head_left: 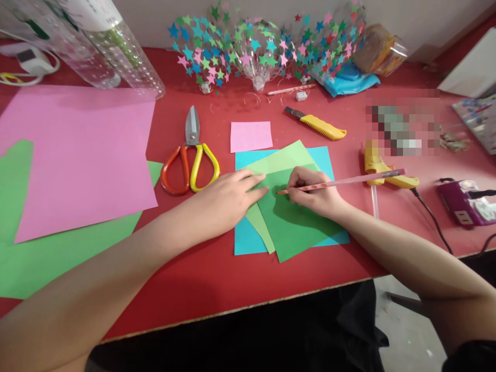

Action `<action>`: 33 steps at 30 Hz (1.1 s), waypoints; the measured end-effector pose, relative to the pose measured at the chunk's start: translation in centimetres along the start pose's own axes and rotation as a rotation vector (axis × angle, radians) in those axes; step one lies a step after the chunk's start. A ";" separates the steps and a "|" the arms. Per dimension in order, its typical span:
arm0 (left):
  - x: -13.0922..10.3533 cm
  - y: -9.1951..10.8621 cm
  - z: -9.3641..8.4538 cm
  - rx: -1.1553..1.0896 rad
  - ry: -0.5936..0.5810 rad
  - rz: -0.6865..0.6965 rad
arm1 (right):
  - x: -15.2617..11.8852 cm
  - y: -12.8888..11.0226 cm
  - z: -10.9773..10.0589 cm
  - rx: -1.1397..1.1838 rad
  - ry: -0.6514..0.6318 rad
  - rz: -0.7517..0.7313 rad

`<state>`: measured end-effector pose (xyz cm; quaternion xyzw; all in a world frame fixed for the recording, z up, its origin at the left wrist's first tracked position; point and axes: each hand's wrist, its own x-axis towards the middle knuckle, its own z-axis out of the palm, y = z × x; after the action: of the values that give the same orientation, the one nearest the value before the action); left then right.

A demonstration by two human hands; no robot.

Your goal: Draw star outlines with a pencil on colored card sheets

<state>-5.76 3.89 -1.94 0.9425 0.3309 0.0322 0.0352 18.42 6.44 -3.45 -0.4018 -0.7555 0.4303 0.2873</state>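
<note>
The right hand (315,196) closes its fingers around one pencil (349,181), whose tip meets a dark green sheet (292,230), just beyond the near edge of the red table (194,289). The left hand (232,199) lies palm down to the left of that grip, fingertips pressing the sheets. Under the dark green sheet lie one light green sheet (284,159) and one blue sheet (248,243). The right hand hides part of the stack; right of it, the pencil's end crosses in front of one yellow glue gun (375,164), and whether they touch cannot be told. Left and beyond the grip, one pair of scissors (192,135) has its handles near the left hand. Farther ahead are one small pink card (251,136), one yellow cutter (318,126), a second pencil (290,90) and, behind them, three clear shapes (259,51) covered in stars.
</note>
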 end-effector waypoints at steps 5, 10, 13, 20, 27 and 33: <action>0.0 0.0 0.1 0.037 -0.001 0.010 | 0.0 0.2 0.2 0.025 0.022 0.003; 0.0 0.0 0.1 0.075 0.001 0.020 | 0.0 0.1 0.2 0.016 0.025 0.005; 0.0 0.0 0.0 0.067 0.003 0.020 | 0.0 0.0 0.1 -0.002 0.024 -0.007; 0.0 0.0 0.0 0.035 0.003 0.012 | 0.1 -0.1 -0.1 -0.055 0.010 -0.034; -0.1 0.0 -0.1 0.028 -0.006 -0.010 | 0.1 -0.3 -0.4 -0.041 -0.007 -0.029; 0.0 0.0 -0.1 0.000 -0.021 -0.019 | 0.0 -0.2 -0.4 -0.028 -0.026 -0.028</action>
<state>-5.76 3.85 -1.84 0.9396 0.3394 0.0221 0.0389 18.65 6.57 -3.03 -0.3893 -0.7708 0.4209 0.2778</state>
